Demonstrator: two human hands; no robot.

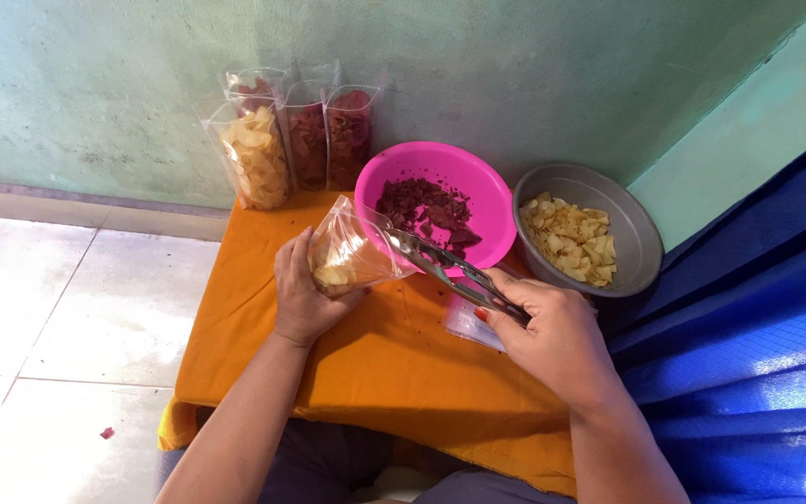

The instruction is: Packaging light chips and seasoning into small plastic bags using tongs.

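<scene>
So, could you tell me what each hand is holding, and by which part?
The left hand grips the clear bag of pale chips by its lower end; the right hand holds metal tongs by their handle end.

Orange tabletop (394, 364): near half bare, open to a hand from the front and left edges. Far edge blocked by standing filled bags (291, 140) against the wall (515, 75). Right side crowded: pink bowl (487, 187) touching grey bowl (632, 224), blue cloth (748, 355) beyond.

A low table draped in an orange cloth (384, 364) stands on pale floor tiles (48, 317) against a green wall. On it rest a round pink plastic bowl (492, 191), a grey metal basin (641, 238), and filled clear pouches (291, 140) along the wall.
</scene>
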